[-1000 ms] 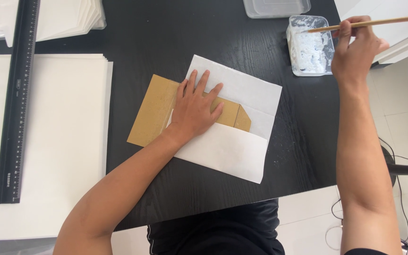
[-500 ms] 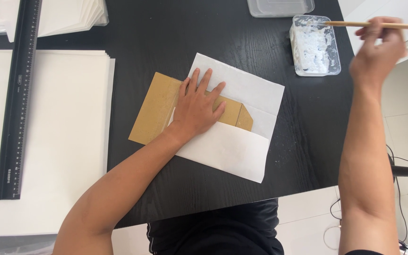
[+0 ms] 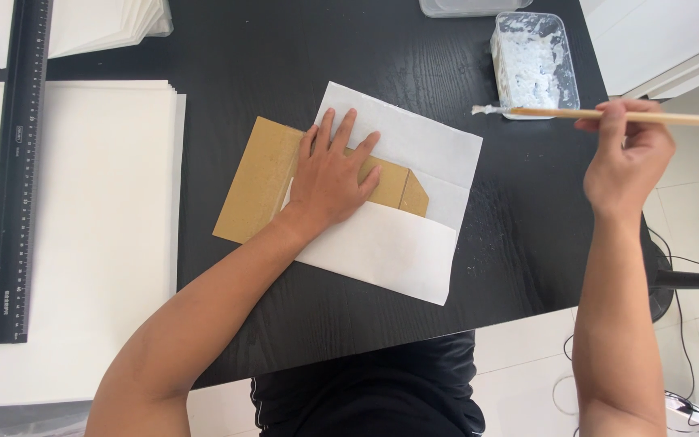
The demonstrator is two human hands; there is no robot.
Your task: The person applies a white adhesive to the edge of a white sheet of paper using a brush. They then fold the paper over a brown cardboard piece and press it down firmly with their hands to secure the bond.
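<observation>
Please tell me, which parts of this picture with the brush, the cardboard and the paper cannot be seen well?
All from the head view:
- Cardboard template: its middle lies under the left hand, its lower edge under the folded white paper.
- Brush in the right hand: the handle's end is cut off by the right edge.
- Second clear container: cut off by the top edge; contents unclear.
- Black ruler: markings too small to read.

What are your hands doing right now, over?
Left hand flat on cardboard and white paper. Right hand holds brush, tip white with paste, beside paste tub. Nothing between brush and paper.
</observation>
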